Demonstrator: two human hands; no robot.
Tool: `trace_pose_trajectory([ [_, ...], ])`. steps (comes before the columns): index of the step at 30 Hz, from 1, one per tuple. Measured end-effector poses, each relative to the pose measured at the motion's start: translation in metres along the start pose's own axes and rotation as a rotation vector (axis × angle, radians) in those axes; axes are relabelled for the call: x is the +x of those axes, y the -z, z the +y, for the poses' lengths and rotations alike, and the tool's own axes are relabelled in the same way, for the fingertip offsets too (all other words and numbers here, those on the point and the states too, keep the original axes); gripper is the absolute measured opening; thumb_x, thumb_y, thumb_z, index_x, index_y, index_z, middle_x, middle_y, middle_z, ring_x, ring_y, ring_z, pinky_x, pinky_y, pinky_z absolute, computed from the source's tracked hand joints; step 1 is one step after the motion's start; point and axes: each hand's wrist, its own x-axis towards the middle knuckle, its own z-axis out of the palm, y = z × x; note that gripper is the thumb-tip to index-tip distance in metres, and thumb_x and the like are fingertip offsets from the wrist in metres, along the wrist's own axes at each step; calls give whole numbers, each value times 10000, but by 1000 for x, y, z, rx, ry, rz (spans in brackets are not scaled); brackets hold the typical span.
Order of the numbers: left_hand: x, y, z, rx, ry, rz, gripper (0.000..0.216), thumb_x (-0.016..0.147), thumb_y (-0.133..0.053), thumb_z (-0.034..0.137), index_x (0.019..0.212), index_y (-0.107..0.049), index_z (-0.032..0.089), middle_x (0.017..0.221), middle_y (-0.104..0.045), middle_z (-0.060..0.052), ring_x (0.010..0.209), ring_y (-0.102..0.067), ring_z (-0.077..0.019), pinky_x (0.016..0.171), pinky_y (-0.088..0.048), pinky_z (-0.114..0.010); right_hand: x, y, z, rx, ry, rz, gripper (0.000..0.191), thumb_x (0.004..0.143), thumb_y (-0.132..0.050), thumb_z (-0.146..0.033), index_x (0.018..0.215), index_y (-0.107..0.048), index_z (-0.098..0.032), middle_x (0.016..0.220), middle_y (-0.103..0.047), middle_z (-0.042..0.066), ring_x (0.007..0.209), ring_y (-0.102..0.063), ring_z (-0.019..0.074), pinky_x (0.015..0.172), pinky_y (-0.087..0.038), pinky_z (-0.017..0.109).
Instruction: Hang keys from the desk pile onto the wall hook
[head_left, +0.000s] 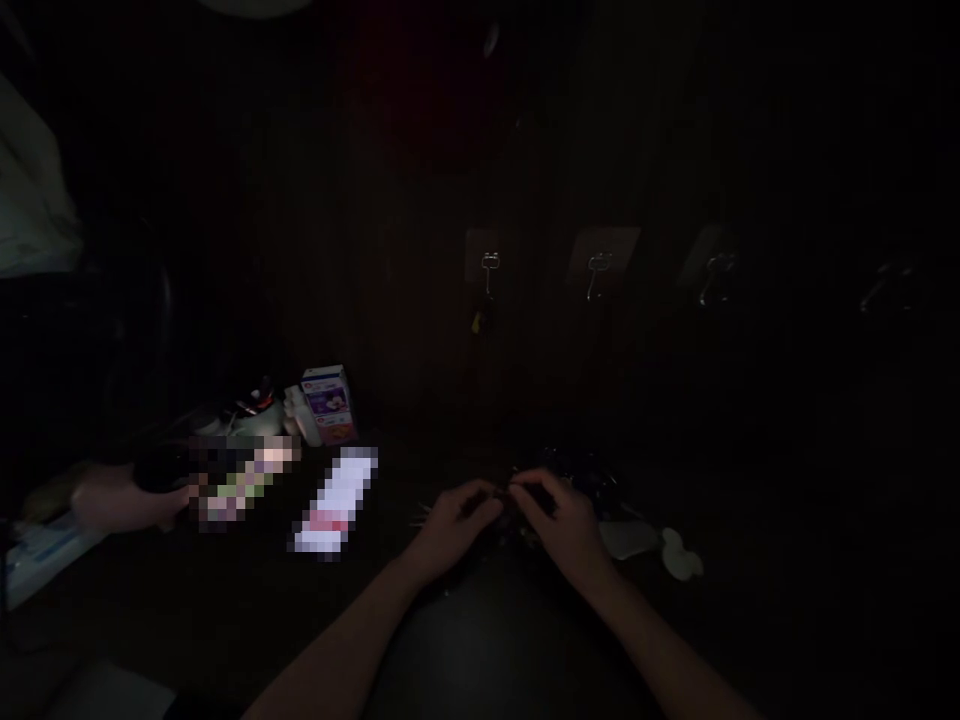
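Note:
The light is very dim. My left hand (456, 524) and my right hand (564, 522) meet near the middle, their thumbs and index fingertips pinched close together. Whatever lies between the fingertips is too small and dark to make out. Behind and beside my right hand is a dark heap of small glinting pieces (596, 482), its kind unclear. A pale flat piece (628, 539) lies just right of my right wrist, with a pale lobed piece (680, 555) beyond it. Several thin sticks (421, 517) poke out left of my left hand.
Left of my hands lies a bright, pixelated rectangle (337, 502). A purple and white box (328, 402) stands behind it. Farther left, another person's hand (120, 497) is beside a pixelated patch (244, 480). Metal hooks (490, 264) hang on the dark wall.

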Motion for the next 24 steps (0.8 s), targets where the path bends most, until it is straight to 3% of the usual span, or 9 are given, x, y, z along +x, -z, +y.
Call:
trace_pose_trajectory([
  [3, 2, 0, -4, -93, 60, -40, 232, 745, -628, 284, 951, -631, 178, 866, -675, -12, 815, -615, -159, 748, -469, -257, 2, 0, 1, 19, -63, -1, 162, 836, -502, -355, 815, -607, -232, 790, -665, 16, 749, -622, 184, 630, -474, 266],
  [8, 4, -1, -9, -182, 111, 47, 259, 718, -638, 223, 970, -594, 183, 845, -673, -13, 749, -633, -147, 722, -482, -267, 2, 0, 1, 17, -82, -40, 181, 829, -497, -374, 796, -593, -225, 763, -654, 13, 718, -606, 178, 602, -454, 258],
  [12, 4, 2, -6, -188, 121, 17, 212, 752, -613, 298, 914, -616, 161, 774, -682, -20, 722, -637, -157, 709, -474, -269, 2, -1, 0, 48, -107, -58, 191, 823, -501, -384, 783, -586, -218, 746, -638, 4, 695, -585, 164, 600, -440, 246],
  [17, 2, 6, -1, -148, 170, 12, 310, 786, -556, 436, 753, -652, 143, 714, -657, -11, 740, -601, -167, 720, -447, -269, 5, -2, -1, 176, -212, -58, 249, 804, -520, -430, 709, -563, -204, 643, -562, -19, 620, -528, 143, 586, -412, 240],
  [24, 1, 5, -6, -712, 265, -165, 316, 771, -626, 381, 889, -674, 92, 821, -684, -99, 792, -634, -208, 789, -467, -364, 11, -1, 1, 304, -364, -56, 245, 738, -577, -423, 648, -579, -195, 602, -535, -26, 618, -509, 145, 603, -401, 248],
])
